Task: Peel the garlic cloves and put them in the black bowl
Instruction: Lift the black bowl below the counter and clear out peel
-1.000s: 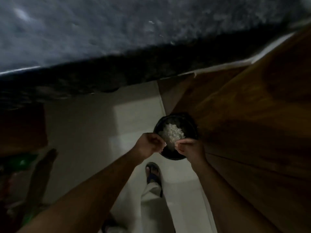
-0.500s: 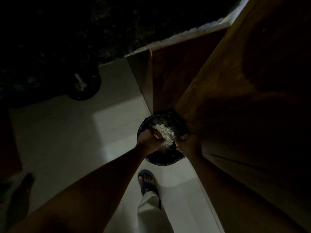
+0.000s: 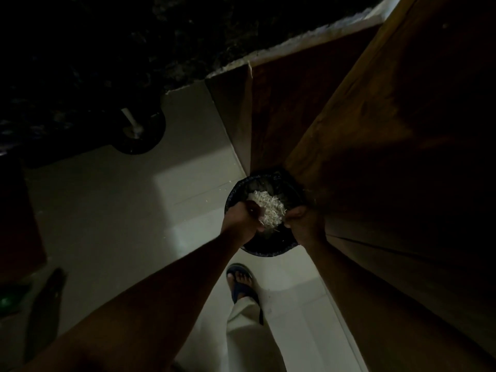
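Pale tiles cover the floor [image 3: 112, 221], dim beside brown wooden panels [image 3: 362, 130]. We hold both arms straight down over a black bin [image 3: 271, 252] on the floor. Our left hand [image 3: 241, 220] and right hand [image 3: 303, 224] curl their fingers round a clump of white peels [image 3: 269, 208]; no black bowl shows.

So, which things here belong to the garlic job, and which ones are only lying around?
Job: left hand, right hand, pale garlic skins, round black container beneath them.

Lying about: sandal, dark round object on floor, wooden cabinet.
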